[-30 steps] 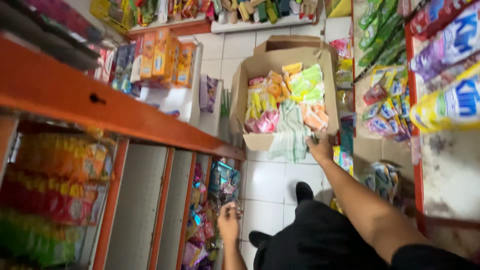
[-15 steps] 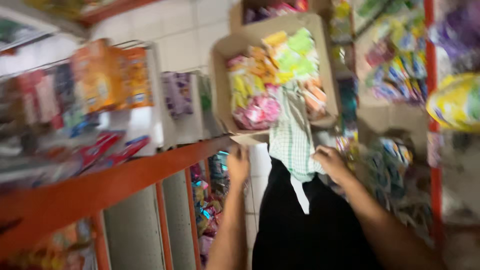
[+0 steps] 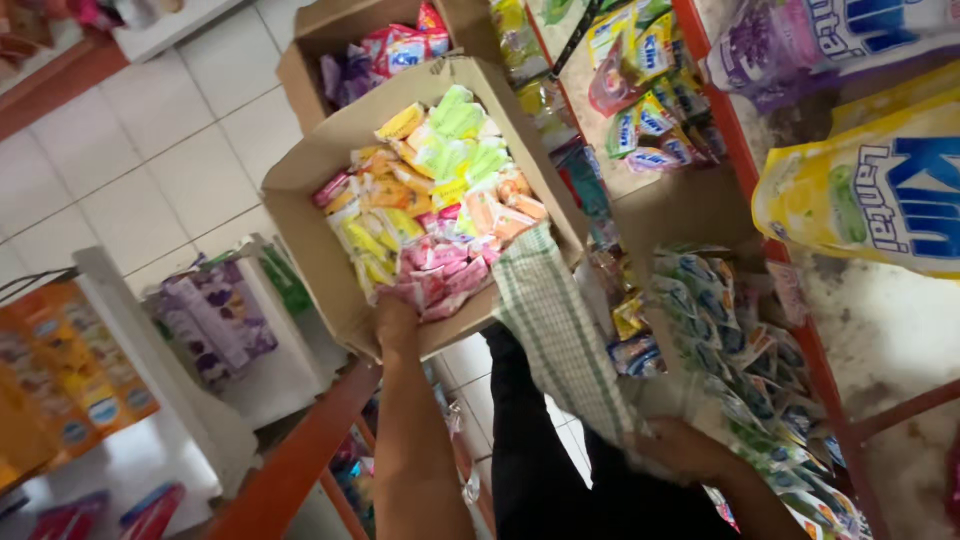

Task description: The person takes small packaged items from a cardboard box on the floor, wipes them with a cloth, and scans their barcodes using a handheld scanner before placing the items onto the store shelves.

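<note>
Shelving rack [image 3: 800, 330], orange-framed, along the right edge of the aisle, stocked with hanging sachet strips [image 3: 730, 330] and large detergent pouches [image 3: 870, 190]. Cardboard box [image 3: 330, 250], open-topped and tilted, raised above the white tiled floor [image 3: 150, 150]; it is packed with small pink, yellow, orange and green packets [image 3: 440, 210]. A second box [image 3: 320, 30] stands beyond it. Left hand [image 3: 397, 325] grips the near wall of the raised box, fingers hidden over the rim, so their spread cannot be told. Right hand [image 3: 680, 448] lies low by the rack's lower shelf edge, fingers closed on a green-checked cloth [image 3: 560, 330] that drapes from the box's near right corner. Judgement: level the box and support its underside, lest packets spill over the low near wall.
</note>
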